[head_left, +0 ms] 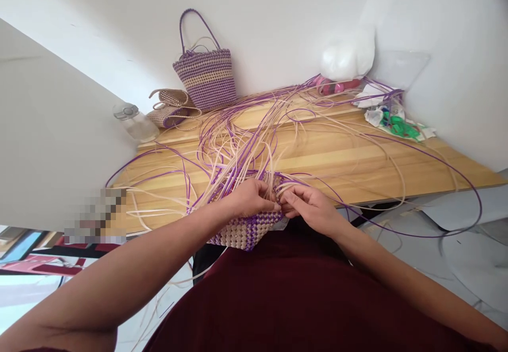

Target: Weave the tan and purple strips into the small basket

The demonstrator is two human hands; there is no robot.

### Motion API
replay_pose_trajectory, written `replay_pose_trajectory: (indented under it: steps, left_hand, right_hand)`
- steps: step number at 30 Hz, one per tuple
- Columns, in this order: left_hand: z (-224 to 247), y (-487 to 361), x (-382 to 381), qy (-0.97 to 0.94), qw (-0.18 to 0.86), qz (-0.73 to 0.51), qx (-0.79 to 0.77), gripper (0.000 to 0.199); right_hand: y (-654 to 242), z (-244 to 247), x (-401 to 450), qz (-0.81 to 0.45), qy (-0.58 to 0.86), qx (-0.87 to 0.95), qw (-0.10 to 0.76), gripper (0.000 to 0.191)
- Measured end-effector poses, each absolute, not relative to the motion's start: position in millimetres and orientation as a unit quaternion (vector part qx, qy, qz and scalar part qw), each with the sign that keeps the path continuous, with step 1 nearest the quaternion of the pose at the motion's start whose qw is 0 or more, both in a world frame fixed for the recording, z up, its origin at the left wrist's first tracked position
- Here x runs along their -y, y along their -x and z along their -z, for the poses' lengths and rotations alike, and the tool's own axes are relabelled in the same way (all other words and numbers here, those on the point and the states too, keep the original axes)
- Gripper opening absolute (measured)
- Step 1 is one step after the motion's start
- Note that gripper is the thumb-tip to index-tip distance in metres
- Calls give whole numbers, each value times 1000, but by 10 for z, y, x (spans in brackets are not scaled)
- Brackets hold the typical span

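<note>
A partly woven basket (pixel 242 233) in beige and purple rests at the table's front edge, against the dark red shirt. Long beige and purple strands (pixel 254 151) fan out from its top across the table. My left hand (pixel 254 198) lies over the basket's upper rim, thumb and fingers pinched together at the right corner. Close beside it, my right hand (pixel 307 206) has its fingertips closed at the same corner, by several beige strands. The fingertips of both hands nearly meet, and exactly which strand each pinches is too small to tell.
A purple and beige woven bag (pixel 208 79) stands against the wall, beside a smaller woven piece (pixel 169 114) and a clear bottle (pixel 137 123). At the back right are a white plastic bag (pixel 347 55) and green material (pixel 400 126). Loose strands overhang the wooden table's (pixel 448 164) front edge.
</note>
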State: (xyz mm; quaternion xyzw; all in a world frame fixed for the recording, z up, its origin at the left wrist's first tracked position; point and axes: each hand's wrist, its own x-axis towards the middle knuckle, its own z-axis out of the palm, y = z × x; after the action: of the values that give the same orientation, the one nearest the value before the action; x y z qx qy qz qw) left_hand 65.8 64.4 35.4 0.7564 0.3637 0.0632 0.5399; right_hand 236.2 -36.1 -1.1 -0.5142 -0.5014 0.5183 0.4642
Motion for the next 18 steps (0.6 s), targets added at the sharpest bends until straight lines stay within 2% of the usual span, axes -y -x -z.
replay_pose_trajectory:
  steps: [3, 7, 10, 14, 16, 18]
  left_hand:
    - [-367, -687, -620, -705, 615, -62, -347, 24]
    - [-303, -750, -488, -585, 720, -131, -350, 27]
    - [-229, -766, -419, -577, 716, -193, -341, 28]
    - [-206, -734, -413, -589, 703, -216, -336, 29]
    - [-217, -716, -416, -585, 701, -221, -344, 29]
    - [-228, -705, -411, -577, 703, -227, -349, 28]
  right_hand:
    - [-2368, -98, 305, -527, 540, 478, 450, 44]
    - [-2412, -145, 164, -492, 614, 443, 429, 46]
    - [-2477, -118, 112, -471, 652, 446, 392, 46]
    - [-2522, -276, 341, -443, 659, 510, 331, 47]
    - [-2508, -441, 498, -373, 635, 600, 312, 42]
    - [-2492, -582, 556, -253, 584, 699, 327, 30]
